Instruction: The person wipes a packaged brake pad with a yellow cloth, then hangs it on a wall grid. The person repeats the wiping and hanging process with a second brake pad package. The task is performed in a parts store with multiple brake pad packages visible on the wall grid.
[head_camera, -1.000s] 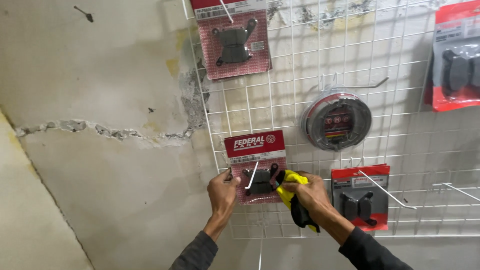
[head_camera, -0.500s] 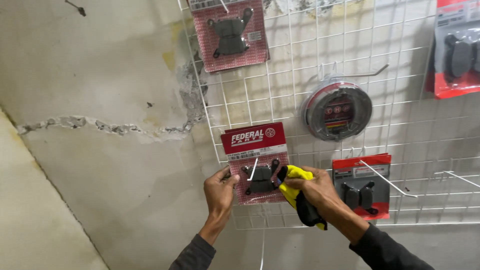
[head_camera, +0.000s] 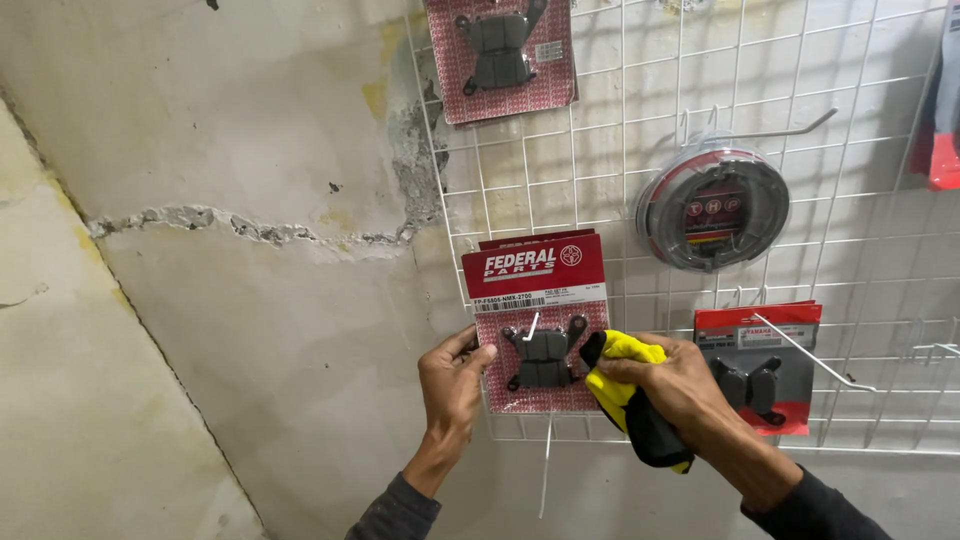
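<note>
wire wall grid (head_camera: 850, 260): red brake-pad pack (head_camera: 540, 325) between both hands (head_camera: 452, 380)

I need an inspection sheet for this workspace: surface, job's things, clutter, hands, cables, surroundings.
Surface: white wire grid panel on a cracked, stained wall.
Job's things: red blister pack of brake pads hanging on the grid; yellow and black cloth.
Clutter: nothing seen.
Hands: left hand grips the pack's left edge; right hand presses the cloth against its right side.
Cables: nothing seen.
Surroundings: round brake shoe pack, other red packs, bare hooks.
</note>
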